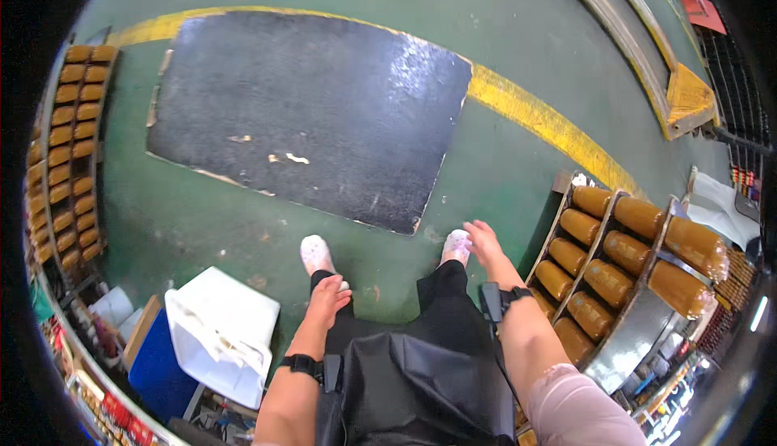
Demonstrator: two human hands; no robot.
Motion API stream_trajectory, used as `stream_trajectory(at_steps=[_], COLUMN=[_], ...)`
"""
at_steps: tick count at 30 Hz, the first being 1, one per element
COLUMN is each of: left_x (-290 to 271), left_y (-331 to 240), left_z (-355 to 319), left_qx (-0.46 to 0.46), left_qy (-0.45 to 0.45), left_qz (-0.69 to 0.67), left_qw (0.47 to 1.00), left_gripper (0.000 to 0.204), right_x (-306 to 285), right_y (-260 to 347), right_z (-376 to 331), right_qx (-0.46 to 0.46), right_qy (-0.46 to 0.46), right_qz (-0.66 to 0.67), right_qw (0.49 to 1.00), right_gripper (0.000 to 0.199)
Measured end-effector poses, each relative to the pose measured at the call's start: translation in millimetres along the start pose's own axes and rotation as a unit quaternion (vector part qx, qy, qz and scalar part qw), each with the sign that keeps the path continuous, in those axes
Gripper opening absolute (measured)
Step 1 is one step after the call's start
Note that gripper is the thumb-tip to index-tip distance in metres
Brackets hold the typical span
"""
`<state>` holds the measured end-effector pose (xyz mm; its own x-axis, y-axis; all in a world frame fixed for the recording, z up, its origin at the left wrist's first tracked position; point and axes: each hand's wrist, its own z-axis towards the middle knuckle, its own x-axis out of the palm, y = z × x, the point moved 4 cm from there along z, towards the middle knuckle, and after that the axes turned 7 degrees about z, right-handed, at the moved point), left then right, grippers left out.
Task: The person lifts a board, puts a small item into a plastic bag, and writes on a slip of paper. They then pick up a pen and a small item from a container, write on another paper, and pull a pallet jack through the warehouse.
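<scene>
My left hand (328, 299) hangs over my left thigh, with the fingers loosely bent and nothing visible in it; a small pale patch shows by its fingertips. To the right, my right hand (484, 244) reaches forward beside my right shoe (456, 245), fingers apart and nothing held. A black apron (413, 389) covers my lap. On the floor ahead lies a large dark flat board (307, 114) with chipped pale edges and a few light scraps on it. Nearest my right hand is a rack holding brown, shiny cylindrical rolls (607, 282).
At the lower left stands a white plastic bin (218, 324) beside a blue panel (160, 365). Another rack of brown rolls (61, 155) lines the left side. A yellow floor stripe (542, 118) passes behind the board. Top right is a yellow pallet jack (689, 94).
</scene>
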<state>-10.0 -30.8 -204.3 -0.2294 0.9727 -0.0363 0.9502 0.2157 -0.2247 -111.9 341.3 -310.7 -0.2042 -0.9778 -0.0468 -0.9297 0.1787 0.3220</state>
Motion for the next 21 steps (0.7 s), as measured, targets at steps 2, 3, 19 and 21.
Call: stream_trajectory(at_steps=[2,3,19,21], left_x=[-21.7,-30.3,-243.5,-249.2], left_y=[24.6,32.0,17.1,-0.9], left_z=[101.0,144.4,404.3,421.3], left_qx=[-0.005,-0.02,0.067,0.057], left_qy=[-0.025,-0.034,-0.141,-0.172], left_qz=[-0.041,-0.043,-0.166,-0.187], left_qw=[0.999,0.998,0.974,0.965], left_gripper=[0.036,0.04,0.06,0.062], right_x=[33.4,51.2,252.5,253.9], right_y=[-29.1,-37.6,-181.6,-181.2], right_z=[117.0,167.1,313.2,298.3], right_qx=[-0.028,-0.04,0.003,-0.007], right_qy=[-0.035,-0.043,-0.116,-0.052], right_qz=[-0.064,-0.106,0.074,0.139], right_qw=[0.997,0.993,0.991,0.989], right_gripper=[0.077,0.079,0.061,0.062])
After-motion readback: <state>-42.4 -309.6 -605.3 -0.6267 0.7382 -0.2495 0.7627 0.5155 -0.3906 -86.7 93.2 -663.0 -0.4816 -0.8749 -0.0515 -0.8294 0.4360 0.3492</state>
